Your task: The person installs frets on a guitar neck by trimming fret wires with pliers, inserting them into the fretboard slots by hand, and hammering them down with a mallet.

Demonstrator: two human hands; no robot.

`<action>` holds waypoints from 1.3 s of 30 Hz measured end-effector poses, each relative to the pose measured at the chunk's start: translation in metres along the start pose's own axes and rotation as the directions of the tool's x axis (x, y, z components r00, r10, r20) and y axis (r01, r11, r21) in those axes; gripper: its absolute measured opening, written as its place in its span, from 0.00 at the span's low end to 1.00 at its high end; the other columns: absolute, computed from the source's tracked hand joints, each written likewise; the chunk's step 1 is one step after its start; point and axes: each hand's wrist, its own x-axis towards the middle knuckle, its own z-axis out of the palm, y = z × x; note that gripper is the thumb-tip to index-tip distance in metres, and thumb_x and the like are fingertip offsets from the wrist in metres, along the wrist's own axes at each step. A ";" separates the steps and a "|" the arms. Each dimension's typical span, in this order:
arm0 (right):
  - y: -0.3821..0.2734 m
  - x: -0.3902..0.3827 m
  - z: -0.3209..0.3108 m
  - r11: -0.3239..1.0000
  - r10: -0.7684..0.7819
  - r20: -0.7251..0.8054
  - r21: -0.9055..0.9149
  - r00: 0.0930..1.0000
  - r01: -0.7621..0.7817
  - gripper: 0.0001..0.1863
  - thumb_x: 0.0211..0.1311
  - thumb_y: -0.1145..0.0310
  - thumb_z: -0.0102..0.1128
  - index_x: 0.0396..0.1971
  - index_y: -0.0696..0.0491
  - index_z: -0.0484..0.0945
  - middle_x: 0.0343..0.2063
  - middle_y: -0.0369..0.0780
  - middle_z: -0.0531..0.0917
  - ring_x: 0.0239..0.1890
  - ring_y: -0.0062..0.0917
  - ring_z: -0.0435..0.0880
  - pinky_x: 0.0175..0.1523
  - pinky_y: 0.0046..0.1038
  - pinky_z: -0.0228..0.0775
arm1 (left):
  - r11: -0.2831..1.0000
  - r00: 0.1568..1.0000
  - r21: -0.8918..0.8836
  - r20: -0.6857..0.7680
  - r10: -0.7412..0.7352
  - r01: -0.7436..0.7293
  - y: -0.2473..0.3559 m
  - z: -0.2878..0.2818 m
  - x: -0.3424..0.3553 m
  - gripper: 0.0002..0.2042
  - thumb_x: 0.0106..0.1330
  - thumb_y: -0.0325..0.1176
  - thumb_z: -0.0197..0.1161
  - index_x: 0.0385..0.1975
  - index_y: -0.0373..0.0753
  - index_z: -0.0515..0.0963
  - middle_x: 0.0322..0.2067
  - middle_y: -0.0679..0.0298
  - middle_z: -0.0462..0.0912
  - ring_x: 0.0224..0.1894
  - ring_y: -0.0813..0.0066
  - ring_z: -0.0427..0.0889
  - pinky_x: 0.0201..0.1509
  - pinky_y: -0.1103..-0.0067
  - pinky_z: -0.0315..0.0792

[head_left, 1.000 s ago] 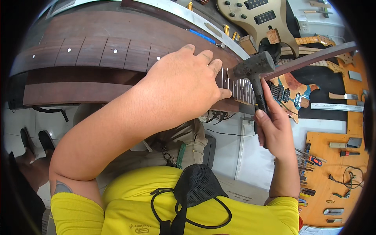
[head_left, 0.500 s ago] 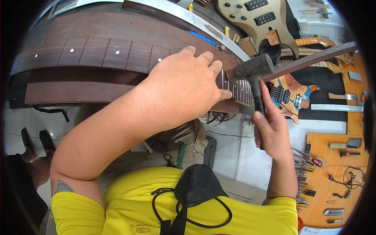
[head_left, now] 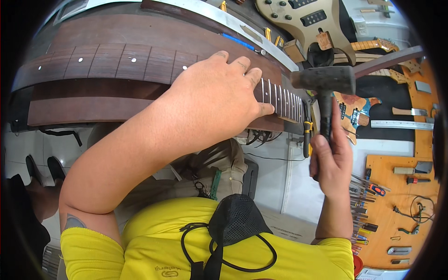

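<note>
A dark wooden guitar neck with pale dot inlays lies across a brown board. Bright metal frets line its right end; thin dark slots cross its left part. My left hand lies palm down over it, fingers curled and thumb at the near edge, gripping it; whatever is beneath the palm is hidden. In my right hand is a dark-headed mallet, held by its black handle. The mallet's head is raised off the frets, to the right of the neck's end.
Yellow-and-black handled pliers hang near the bench's right end. A blue pen-like tool lies behind the neck. Beyond are a gold guitar body and a blue-and-wood guitar. Hand tools line an orange board. Another person's feet show at left.
My right hand and the mallet have moved right, away from the fretted end, bringing the pliers into view. My left hand keeps its hold, shifting only slightly in the picture.
</note>
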 end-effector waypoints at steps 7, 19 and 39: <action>0.000 -0.008 -0.010 0.992 -0.021 0.070 -0.120 0.997 0.029 0.38 0.82 0.76 0.51 0.87 0.46 0.53 0.27 0.28 0.76 0.16 0.10 0.65 0.22 0.17 0.62 | 1.000 1.000 -0.019 0.001 -0.008 0.008 -0.001 0.000 -0.001 0.25 0.71 0.31 0.61 0.65 0.64 0.86 0.58 0.55 0.84 0.59 0.58 0.85 0.62 0.67 0.79; 0.014 -0.029 -0.011 0.997 0.003 -0.030 0.072 1.000 -0.001 0.38 0.81 0.76 0.53 0.86 0.51 0.54 0.35 0.32 0.80 0.17 0.07 0.65 0.22 0.15 0.61 | 0.994 0.990 -0.059 0.115 -0.081 0.088 -0.002 -0.008 0.007 0.24 0.68 0.33 0.66 0.65 0.51 0.85 0.61 0.55 0.84 0.62 0.58 0.83 0.67 0.64 0.77; 0.020 -0.023 -0.002 0.985 -0.092 0.140 -0.134 0.986 0.111 0.36 0.77 0.80 0.55 0.83 0.54 0.60 0.65 0.45 0.77 0.59 0.30 0.70 0.60 0.27 0.63 | 0.988 0.995 0.120 -0.031 -0.092 0.095 0.004 0.010 0.012 0.25 0.77 0.46 0.65 0.71 0.51 0.79 0.54 0.59 0.85 0.60 0.61 0.83 0.61 0.65 0.78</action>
